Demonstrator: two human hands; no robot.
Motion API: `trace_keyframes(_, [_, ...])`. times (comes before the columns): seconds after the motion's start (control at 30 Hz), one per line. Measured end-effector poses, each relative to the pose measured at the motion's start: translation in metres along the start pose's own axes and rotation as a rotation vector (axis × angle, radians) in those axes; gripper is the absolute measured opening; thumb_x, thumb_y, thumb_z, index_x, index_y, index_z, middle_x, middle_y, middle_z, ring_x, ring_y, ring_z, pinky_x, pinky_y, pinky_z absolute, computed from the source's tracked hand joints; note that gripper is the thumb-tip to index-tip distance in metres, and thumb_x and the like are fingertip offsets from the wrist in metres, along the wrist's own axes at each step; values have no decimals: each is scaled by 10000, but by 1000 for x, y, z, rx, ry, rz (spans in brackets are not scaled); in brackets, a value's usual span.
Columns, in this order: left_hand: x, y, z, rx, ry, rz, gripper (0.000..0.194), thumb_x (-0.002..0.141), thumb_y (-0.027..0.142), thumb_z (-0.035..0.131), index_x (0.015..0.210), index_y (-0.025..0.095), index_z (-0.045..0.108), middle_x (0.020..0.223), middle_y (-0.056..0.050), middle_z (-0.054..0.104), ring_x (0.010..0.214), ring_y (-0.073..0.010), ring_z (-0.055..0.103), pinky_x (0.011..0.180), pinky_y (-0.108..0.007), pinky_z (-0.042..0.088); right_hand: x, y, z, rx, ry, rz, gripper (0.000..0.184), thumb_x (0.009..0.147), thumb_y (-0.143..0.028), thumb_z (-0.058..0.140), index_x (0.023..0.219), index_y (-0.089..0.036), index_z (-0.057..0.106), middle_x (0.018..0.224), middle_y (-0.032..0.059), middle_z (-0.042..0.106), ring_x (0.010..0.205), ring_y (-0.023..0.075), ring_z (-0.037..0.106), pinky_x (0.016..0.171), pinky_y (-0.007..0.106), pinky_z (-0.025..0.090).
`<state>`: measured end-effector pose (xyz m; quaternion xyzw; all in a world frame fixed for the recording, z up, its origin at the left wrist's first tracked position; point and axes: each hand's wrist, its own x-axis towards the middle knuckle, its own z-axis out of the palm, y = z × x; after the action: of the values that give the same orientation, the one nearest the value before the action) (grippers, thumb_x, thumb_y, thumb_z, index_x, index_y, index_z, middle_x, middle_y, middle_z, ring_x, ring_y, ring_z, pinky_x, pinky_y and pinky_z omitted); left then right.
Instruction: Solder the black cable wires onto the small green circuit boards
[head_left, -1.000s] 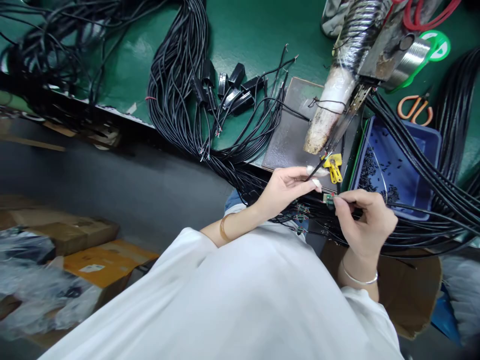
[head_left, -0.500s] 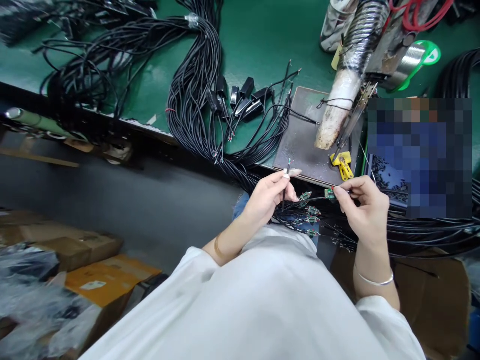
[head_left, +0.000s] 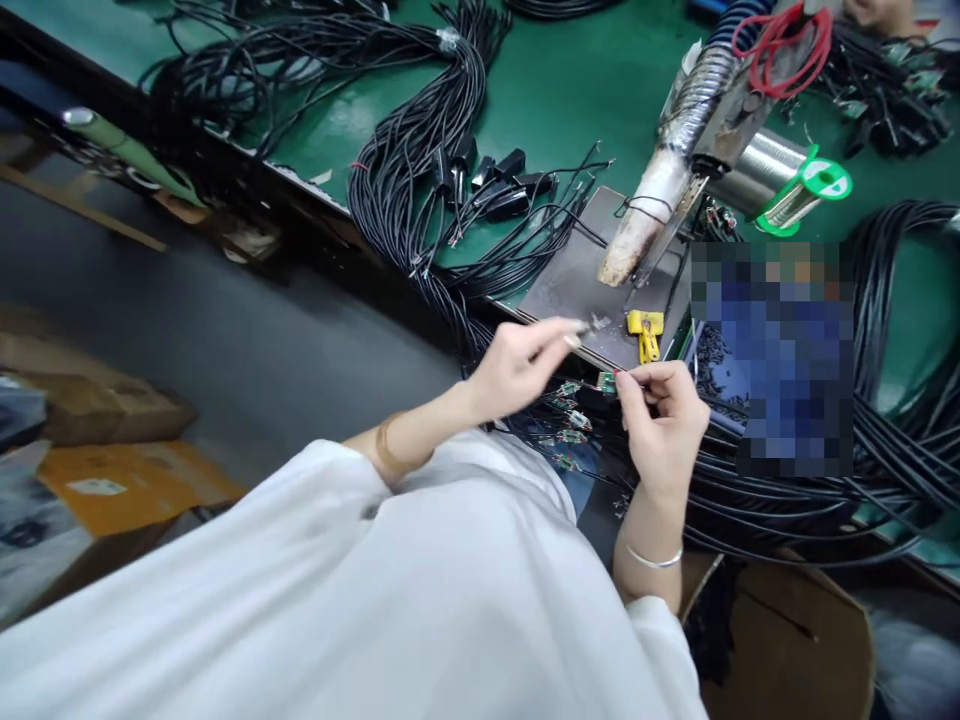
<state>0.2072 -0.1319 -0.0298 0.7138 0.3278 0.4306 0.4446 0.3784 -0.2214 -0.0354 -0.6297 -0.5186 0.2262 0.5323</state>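
My left hand (head_left: 517,365) is closed in a pinch over the front edge of the brown work plate (head_left: 570,270). The blurred dark end of a black cable (head_left: 588,328) juts from its fingertips. To its right, my right hand (head_left: 664,415) pinches a small green circuit board (head_left: 607,382) with a red spot at its edge, thumb and forefinger on its right end. Several similar green boards (head_left: 574,436) on black cables hang below the plate's edge. A yellow clip (head_left: 645,335) sits on the plate, beyond my right hand.
A wrapped pipe (head_left: 637,225) and metal holder slant over the plate. A solder spool (head_left: 780,185) stands behind. Black cable bundles (head_left: 405,150) and dark plastic housings (head_left: 502,185) lie left. A blue tray (head_left: 724,360), partly pixelated, is right. Cardboard boxes (head_left: 135,480) stand below.
My left hand has drawn the cable away from the holder's tip, turned it upright, then tilted it back over the plate. My right hand keeps the board pinched. The view has shifted and tilted.
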Motion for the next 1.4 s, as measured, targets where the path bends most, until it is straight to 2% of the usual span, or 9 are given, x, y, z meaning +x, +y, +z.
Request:
trace_keyframes(0.13, [16, -25, 8, -254, 35, -195, 347, 842, 482, 703, 882, 142, 762, 678, -21, 671, 626, -87, 572, 640, -206, 467, 0, 2, -6, 88, -61, 55, 197, 904, -357, 671, 823, -201, 583, 644, -66, 539, 468, 53, 450, 438, 202, 358])
trace_keyframes(0.27, [21, -26, 7, -292, -147, -198, 338, 797, 455, 758, 711, 129, 740, 763, -68, 705, 744, -118, 630, 696, -220, 501, 7, 10, -10, 124, -6, 125, 228, 884, -382, 697, 826, -195, 581, 677, -54, 572, 505, 55, 512, 458, 181, 404])
trace_keyframes(0.47, [20, -26, 0, -385, -471, -401, 407, 890, 503, 640, 783, 112, 673, 566, -7, 594, 434, -38, 380, 427, -183, 296, 10, 11, 9, 9, 95, 171, 208, 892, -381, 695, 860, -198, 601, 747, -36, 654, 403, 46, 521, 383, 190, 384])
trace_keyframes(0.57, [22, -33, 0, -391, -459, -348, 404, 899, 503, 628, 745, 130, 616, 568, 13, 552, 483, -49, 440, 493, -182, 360, -1, 5, 20, -175, 344, 20, 76, 914, -292, 674, 931, -220, 658, 1002, 16, 751, 465, 56, 584, 434, 214, 445])
trace_keyframes(0.67, [22, -39, 0, -345, -415, -248, 386, 918, 473, 607, 728, 137, 595, 616, 10, 542, 550, -65, 487, 563, -195, 406, -16, -6, 25, -447, 543, -227, 170, 895, -207, 691, 1041, -294, 709, 825, -24, 744, 532, 95, 616, 522, 246, 474])
trace_keyframes(0.9, [19, -39, -4, -318, -437, -102, 314, 945, 396, 575, 765, 141, 610, 634, 19, 514, 578, -73, 457, 572, -200, 386, -11, -19, 22, -875, 163, -412, 314, 881, -202, 719, 1181, -289, 683, 655, -42, 658, 513, 85, 523, 561, 257, 396])
trace_keyframes(1.07, [18, -36, 0, -368, -444, -89, 290, 949, 336, 567, 743, 135, 598, 629, 26, 499, 569, -60, 445, 555, -189, 367, 4, -17, 22, -582, 107, -163, 34, 919, -237, 664, 915, -212, 687, 677, -41, 650, 485, 54, 515, 491, 214, 384])
trace_keyframes(1.27, [20, -40, 9, -511, -383, -216, 241, 907, 344, 632, 893, 110, 689, 593, 44, 479, 510, -39, 392, 496, -180, 325, -12, -39, 14, -366, 639, -40, 135, 911, -291, 660, 929, -175, 726, 765, 13, 701, 509, 80, 546, 476, 228, 376])
trace_keyframes(1.4, [23, -39, 12, -514, -320, -236, 220, 851, 326, 696, 896, 113, 727, 675, -2, 619, 574, -54, 491, 547, -169, 411, -42, -42, 28, -577, 381, 82, 353, 875, -244, 708, 1228, -245, 710, 1023, 43, 766, 438, 31, 322, 451, 236, 315])
